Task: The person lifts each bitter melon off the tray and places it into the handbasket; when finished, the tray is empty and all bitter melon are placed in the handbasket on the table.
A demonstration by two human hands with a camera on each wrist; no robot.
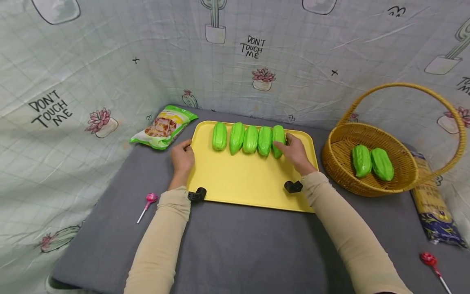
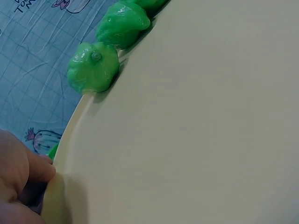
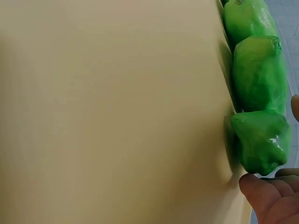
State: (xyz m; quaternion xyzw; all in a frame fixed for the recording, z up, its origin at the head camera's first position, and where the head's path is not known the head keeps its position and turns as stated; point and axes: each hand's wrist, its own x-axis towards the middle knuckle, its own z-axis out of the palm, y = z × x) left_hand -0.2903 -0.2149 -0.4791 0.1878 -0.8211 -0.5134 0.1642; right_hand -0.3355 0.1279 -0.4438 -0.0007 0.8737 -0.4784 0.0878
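A yellow tray lies on the grey table, with several bright green, ridged, gourd-like vegetables lined up along its far side. My left hand pinches the tray's left rim; in the left wrist view its fingertips lie against that edge. At the row's right end, my right hand has thumb and fingers on either side of the last green gourd. That gourd rests on the tray, and in the right wrist view the fingers touch its near side.
A wicker basket with a tall handle stands right of the tray, holding two green gourds. A snack bag lies at the back left. One lollipop lies left, another right, near a yellow-and-blue packet.
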